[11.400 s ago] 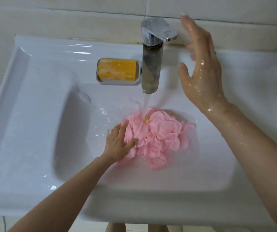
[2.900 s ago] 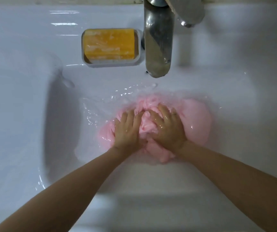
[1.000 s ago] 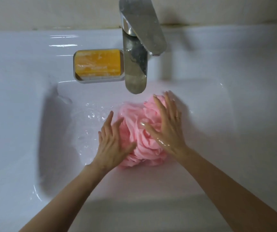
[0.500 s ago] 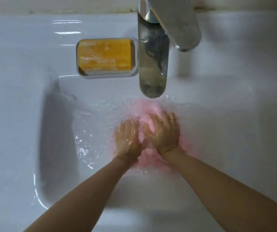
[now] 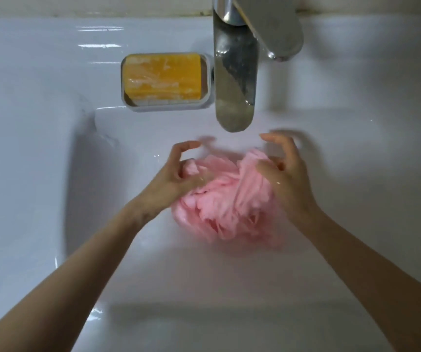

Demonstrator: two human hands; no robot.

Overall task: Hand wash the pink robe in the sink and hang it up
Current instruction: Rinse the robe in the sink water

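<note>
The wet pink robe [image 5: 226, 199] lies bunched in the white sink [image 5: 229, 288], just below the tap spout. My left hand [image 5: 176, 174] is at its left edge, with the thumb and lower fingers pinching a fold of cloth and the index finger curled above. At the robe's right side, my right hand [image 5: 287, 177] has the fabric drawn up in taut folds under its thumb, the other fingers arched above. Both forearms reach in from the bottom corners.
The chrome tap [image 5: 236, 80] hangs over the basin's back edge, and no water stream shows from it. A yellow soap bar [image 5: 162, 77] sits in a grey dish [image 5: 204, 102] left of the tap. The sink's flat ledge [image 5: 26, 123] stretches away to the left.
Half a second ago both hands pressed the robe down in splashing water. Now they have come up and apart, each with cloth between its fingers, and the bundle has loosened.
</note>
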